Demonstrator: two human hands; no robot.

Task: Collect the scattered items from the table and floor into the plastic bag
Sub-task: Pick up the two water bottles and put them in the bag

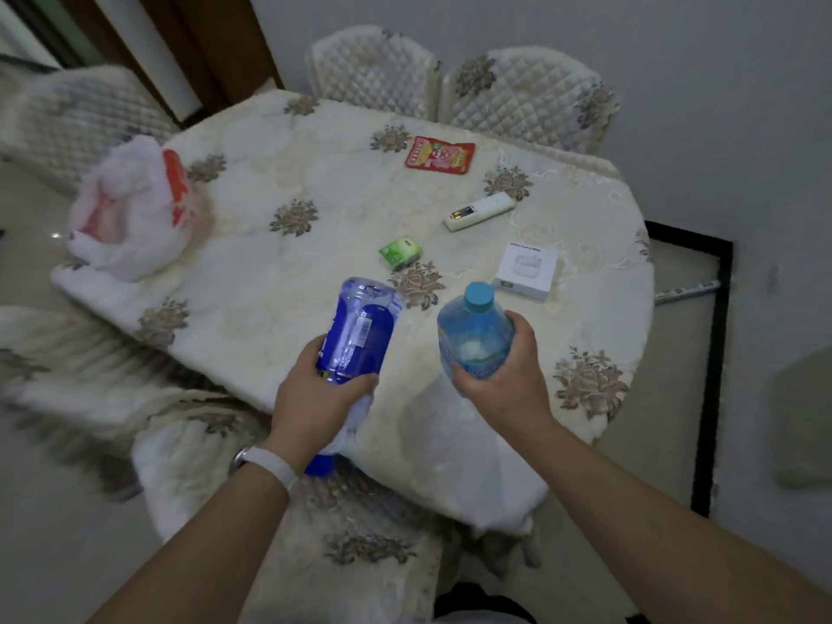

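My left hand grips a clear bottle with a dark blue label, held upside down with its blue cap below my wrist. My right hand grips a light blue bottle with a teal cap, held upright. Both are above the near edge of the table. The white and red plastic bag stands on the table's left end. Scattered on the cloth lie a red snack packet, a white remote, a green packet and a white earbud box.
Quilted chairs surround the table: two at the far side, one at the left, one right below me. To the right, pale floor with a black-framed mat.
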